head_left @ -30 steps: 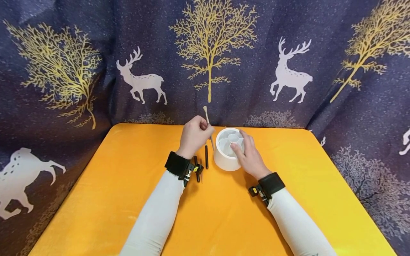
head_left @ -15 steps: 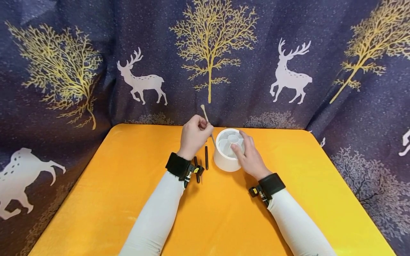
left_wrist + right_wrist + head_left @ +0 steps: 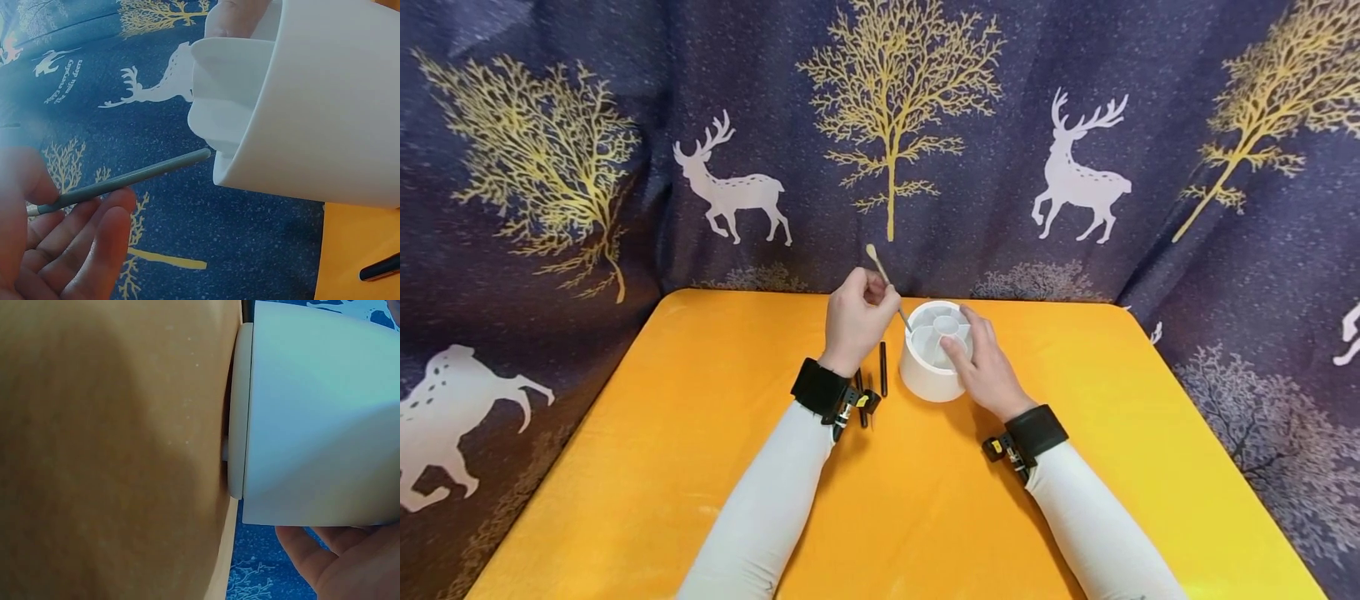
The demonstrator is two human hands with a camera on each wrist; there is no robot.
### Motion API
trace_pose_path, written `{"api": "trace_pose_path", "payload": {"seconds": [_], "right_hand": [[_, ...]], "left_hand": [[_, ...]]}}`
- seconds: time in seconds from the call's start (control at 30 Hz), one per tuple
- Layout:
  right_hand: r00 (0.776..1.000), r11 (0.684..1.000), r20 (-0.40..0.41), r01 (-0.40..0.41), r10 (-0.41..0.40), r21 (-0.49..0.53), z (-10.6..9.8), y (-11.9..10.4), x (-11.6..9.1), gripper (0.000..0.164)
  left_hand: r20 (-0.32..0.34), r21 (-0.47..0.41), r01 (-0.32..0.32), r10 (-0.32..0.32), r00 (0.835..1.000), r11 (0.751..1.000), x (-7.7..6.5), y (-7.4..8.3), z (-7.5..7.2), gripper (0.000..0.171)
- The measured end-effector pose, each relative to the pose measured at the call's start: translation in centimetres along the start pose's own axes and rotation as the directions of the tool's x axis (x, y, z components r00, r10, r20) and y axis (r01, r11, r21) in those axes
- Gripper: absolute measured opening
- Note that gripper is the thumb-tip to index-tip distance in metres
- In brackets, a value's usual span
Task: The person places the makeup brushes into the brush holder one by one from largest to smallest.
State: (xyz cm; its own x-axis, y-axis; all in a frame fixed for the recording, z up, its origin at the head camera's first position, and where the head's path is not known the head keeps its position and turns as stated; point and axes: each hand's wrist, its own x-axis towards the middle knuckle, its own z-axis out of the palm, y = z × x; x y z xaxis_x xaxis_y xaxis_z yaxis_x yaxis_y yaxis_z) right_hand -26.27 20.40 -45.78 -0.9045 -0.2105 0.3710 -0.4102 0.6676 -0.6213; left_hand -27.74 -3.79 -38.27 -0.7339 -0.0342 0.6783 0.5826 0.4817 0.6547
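My left hand (image 3: 859, 321) pinches a thin makeup brush (image 3: 140, 178), its pale bristle head up and its grey handle slanting down to the right. In the left wrist view, the handle's tip is right at the rim of a round white organizer (image 3: 931, 385), which has curved dividers and a ring in the middle. My right hand (image 3: 994, 367) grips the organizer from the right, with the thumb over the rim and on the inner part. In the right wrist view, fingers (image 3: 306, 553) lie along the organizer's wall, which stands on a low base (image 3: 239, 412).
On the orange-covered table (image 3: 715, 467), a black stick (image 3: 883, 369) lies just left of the organizer. Another dark stick (image 3: 861, 408) lies partly under the left wrist camera, with a thinner one beside it. A dark blue curtain (image 3: 820, 100) with deer and trees hangs behind.
The brush has tilted, its bristle end moving left and its handle end rising to the organizer's rim. My right hand and the organizer have stayed in place.
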Motion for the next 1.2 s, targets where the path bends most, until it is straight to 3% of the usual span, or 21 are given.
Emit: {"api": "trace_pose_path", "payload": {"seconds": [0.2,0.53,0.87,1.03,1.2], "right_hand": [[1.000,1.000,0.000,0.007,-0.007,-0.003,0.01,-0.11,0.17,0.070],[1.000,1.000,-0.002,0.007,-0.007,-0.003,0.22,0.23,0.14,0.071],[1.000,1.000,-0.007,0.003,-0.003,0.000,0.20,0.00,0.04,0.071],[1.000,1.000,0.003,-0.002,0.002,0.003,0.20,0.03,0.02,0.071],[1.000,1.000,0.010,-0.003,0.003,0.005,0.12,0.07,0.04,0.071]], "left_hand": [[0.001,-0.007,-0.014,0.014,1.000,1.000,-0.03,-0.10,0.16,0.014],[0.099,0.015,0.004,-0.006,0.995,1.000,-0.32,-0.17,0.56,0.011],[0.219,0.040,-0.029,0.020,0.975,0.999,-0.48,0.13,0.72,0.014],[0.272,0.062,-0.005,-0.012,0.962,0.998,-0.61,0.11,0.62,0.040],[0.279,0.062,0.078,-0.092,0.956,0.995,-0.37,-0.12,0.12,0.064]]}}
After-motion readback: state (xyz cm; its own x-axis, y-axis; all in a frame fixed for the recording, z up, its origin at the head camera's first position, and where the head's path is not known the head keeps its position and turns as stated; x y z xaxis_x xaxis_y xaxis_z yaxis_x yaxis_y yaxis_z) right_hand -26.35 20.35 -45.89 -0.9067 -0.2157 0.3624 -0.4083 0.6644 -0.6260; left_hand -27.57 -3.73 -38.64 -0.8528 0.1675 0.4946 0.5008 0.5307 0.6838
